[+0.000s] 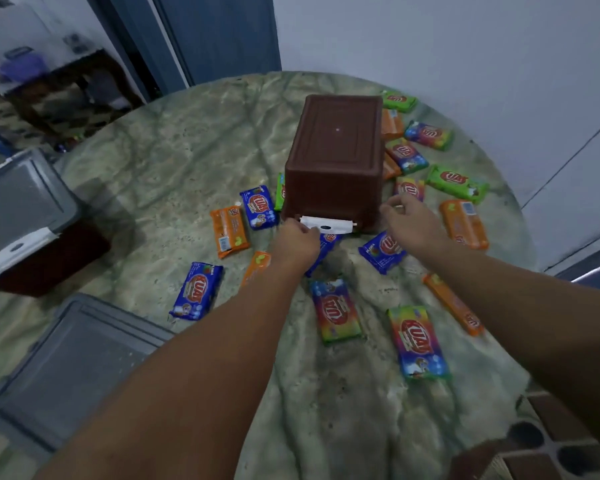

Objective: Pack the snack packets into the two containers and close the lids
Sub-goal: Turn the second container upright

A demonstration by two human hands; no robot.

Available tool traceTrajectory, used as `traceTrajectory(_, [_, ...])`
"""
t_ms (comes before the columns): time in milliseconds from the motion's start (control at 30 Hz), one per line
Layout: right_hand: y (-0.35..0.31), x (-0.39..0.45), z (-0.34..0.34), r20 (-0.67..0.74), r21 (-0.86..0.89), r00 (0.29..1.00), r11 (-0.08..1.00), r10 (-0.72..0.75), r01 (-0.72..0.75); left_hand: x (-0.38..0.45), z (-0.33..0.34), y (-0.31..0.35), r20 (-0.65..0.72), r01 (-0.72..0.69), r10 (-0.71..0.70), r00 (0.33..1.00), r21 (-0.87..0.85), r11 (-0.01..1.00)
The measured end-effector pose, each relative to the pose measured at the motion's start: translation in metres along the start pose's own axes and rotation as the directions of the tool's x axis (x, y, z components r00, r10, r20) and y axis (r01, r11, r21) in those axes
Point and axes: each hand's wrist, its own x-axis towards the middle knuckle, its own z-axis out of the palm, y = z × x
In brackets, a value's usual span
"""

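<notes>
We are still before any packing: the brown container (pixel 333 157) stands upside down mid-desk (pixel 153 188) with snack packets (pixel 418 341) scattered around it, our left hand (pixel 297 242) gripping the white latch (pixel 328 226) at its near rim and our right hand (pixel 409 221) curled on its near right corner. Next we judge it must be turned upright, which calls for lifting clear of the packets touching its sides. Open room lies to the left; a second, grey-lidded container (pixel 25 216) sits at the left edge and a loose grey lid (pixel 73 368) nearer us.
</notes>
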Motion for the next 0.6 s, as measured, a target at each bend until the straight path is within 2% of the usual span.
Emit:
traceTrajectory(267, [-0.01, 0.047, -0.018, 0.118, 0.185, 0.993, 0.982, 0.014, -0.035, 0.016, 0.031, 0.022, -0.101, 0.194, -0.226, 0.969, -0.259, 0.946])
traceTrajectory(433, [-0.037, 0.047, -0.022, 0.116, 0.208, 0.984, 0.966, 0.132, -0.154, 0.02, 0.045, 0.032, 0.013, 0.343, -0.388, 0.921, -0.498, 0.797])
traceTrajectory(600, [-0.039, 0.067, -0.013, 0.226, 0.314, 0.967, 0.931, 0.119, -0.188, 0.043, 0.065, 0.019, 0.086, 0.427, -0.481, 0.872, -0.615, 0.663])
